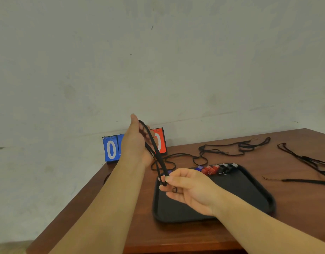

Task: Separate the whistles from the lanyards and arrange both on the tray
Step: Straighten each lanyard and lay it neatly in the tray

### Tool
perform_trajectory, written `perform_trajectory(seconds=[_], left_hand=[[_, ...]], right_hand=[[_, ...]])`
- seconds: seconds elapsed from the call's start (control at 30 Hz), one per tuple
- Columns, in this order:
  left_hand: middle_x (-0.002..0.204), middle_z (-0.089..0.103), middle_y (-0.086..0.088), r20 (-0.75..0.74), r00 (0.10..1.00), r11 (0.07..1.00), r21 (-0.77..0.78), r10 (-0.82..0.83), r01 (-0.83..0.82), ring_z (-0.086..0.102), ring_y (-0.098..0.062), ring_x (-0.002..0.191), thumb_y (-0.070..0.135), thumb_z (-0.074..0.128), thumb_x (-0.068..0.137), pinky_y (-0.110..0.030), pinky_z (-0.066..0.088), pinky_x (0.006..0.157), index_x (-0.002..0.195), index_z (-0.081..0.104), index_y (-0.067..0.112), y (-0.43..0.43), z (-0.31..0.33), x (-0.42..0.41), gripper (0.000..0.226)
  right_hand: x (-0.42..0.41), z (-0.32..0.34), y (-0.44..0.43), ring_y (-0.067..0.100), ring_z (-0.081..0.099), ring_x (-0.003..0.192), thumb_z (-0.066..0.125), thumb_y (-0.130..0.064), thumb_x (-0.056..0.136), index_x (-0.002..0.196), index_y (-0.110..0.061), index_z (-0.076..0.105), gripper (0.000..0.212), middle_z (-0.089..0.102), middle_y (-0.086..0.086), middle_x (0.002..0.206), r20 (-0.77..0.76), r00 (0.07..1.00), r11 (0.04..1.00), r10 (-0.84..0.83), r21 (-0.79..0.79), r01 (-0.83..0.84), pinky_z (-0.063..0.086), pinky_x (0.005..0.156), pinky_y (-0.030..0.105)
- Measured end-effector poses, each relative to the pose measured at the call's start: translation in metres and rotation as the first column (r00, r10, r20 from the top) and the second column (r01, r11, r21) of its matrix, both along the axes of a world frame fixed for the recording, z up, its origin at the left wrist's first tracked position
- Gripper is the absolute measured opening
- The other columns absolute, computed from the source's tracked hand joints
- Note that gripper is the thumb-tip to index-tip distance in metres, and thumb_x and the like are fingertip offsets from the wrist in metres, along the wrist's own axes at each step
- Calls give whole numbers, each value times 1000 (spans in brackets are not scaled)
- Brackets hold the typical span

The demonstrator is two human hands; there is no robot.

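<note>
Black cord lanyard (158,154) hangs doubled and taut between the two hands, above the near-left corner of a black rectangular plastic tray (249,195). The tray lies on a brown wooden table (295,226), under the right hand and stretching away to its right. Along the tray's far rim, just beyond that hand's knuckles, small plastic whistles (213,169) stand in a row: blue, then red, then black, some with metal rings showing. Past the tray, farther from both hands, loose black lanyards (231,150) lie in tangled loops on the wood, and more black cords (308,162) lie well off to the right. Behind the left hand, and partly hidden by it, a flip scoreboard (111,149) stands against the pale wall (158,61), with a blue card bearing a white 0 to the hand's left and a red card to its right.

The left hand (137,145) is raised with the thumb pointing up. It holds the lanyard's upper loop, which passes over the hand between thumb and fingers; those fingers are mostly hidden. The right hand (187,187), lower and nearer, pinches the lanyard's bottom end between thumb and forefinger, the other fingers loosely curled beneath. A small dark ring shows just under the pinching fingertips; whether it is joined to the cord cannot be told.
</note>
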State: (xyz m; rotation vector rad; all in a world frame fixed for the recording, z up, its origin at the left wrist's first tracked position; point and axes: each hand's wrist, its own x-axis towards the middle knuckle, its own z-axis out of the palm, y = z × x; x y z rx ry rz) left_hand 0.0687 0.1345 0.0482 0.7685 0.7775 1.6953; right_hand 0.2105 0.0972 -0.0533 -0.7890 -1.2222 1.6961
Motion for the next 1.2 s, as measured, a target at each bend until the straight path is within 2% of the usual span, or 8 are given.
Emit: perform_trajectory(seconds=[0.07, 0.13, 0.23, 0.3, 0.5, 0.7, 0.97, 1.2], left_hand=[[146, 58, -17, 20, 1000, 1000, -10, 16, -16, 55, -29, 137, 57, 58, 97, -40, 44, 111, 142, 56, 4, -3, 1, 0, 70], [151, 50, -17, 19, 999, 999, 19, 46, -47, 45, -30, 143, 57, 58, 97, -42, 39, 114, 151, 45, 6, -2, 1, -1, 75], [82, 72, 3, 45, 999, 999, 20, 30, -31, 75, -5, 76, 57, 57, 98, -22, 61, 68, 96, 71, 11, -1, 1, -4, 47], [55, 45, 7, 59, 997, 998, 17, 57, -58, 47, -6, 41, 55, 58, 98, -18, 44, 42, 64, 47, 20, -1, 0, -9, 50], [55, 53, 1, -239, 970, 999, 12, 46, -44, 48, -12, 55, 43, 55, 104, -27, 43, 59, 60, 53, 15, 6, -28, -34, 52], [72, 73, 9, -912, 408, 996, -70, -43, -53, 64, -6, 75, 48, 57, 100, -24, 42, 69, 84, 77, 22, -7, -90, -47, 37], [66, 61, 3, -979, -149, 988, -149, -142, 31, 58, -11, 63, 46, 59, 100, -24, 44, 63, 82, 74, 18, -5, -134, -48, 37], [69, 60, 5, -937, -330, 988, -140, -113, 61, 62, -12, 71, 47, 61, 96, -26, 42, 62, 67, 59, 24, -4, -150, -65, 37]], right_hand=[[-3, -1, 0, 27, 74, 109, 71, -9, 92, 79, -17, 81, 18, 76, 16, 114, -43, 999, 1000, 0, -17, -1, 56, 98, 39], [-5, -2, 0, 24, 75, 98, 70, -8, 93, 83, -14, 79, 15, 77, 14, 103, -76, 997, 999, -1, -32, -2, 58, 90, 35], [-4, -2, 1, 19, 74, 82, 72, -7, 91, 87, -12, 77, 8, 75, 13, 91, -99, 995, 999, -2, -47, -3, 58, 78, 31], [0, -1, 4, 18, 71, 76, 72, -6, 90, 85, -12, 77, 9, 73, 13, 86, -94, 995, 999, -15, -38, 11, 58, 73, 28], [55, 12, 16, 15, 68, 71, 71, -6, 90, 97, -5, 73, 7, 73, 10, 81, 142, 971, 981, -190, 72, 182, 57, 71, 28], [111, 3, 24, 17, 74, 75, 74, -6, 91, 95, -7, 75, 5, 78, 12, 81, 490, 792, 928, -364, 266, 262, 60, 79, 33], [122, -26, 22, 4, 76, 78, 72, -21, 94, 96, -22, 75, 4, 80, -2, 84, 836, 440, 927, -327, 375, -24, 59, 70, 17], [107, -41, 25, 0, 72, 76, 72, -28, 93, 95, -28, 76, 5, 79, -7, 82, 926, 260, 894, -273, 344, -286, 55, 79, 18]])
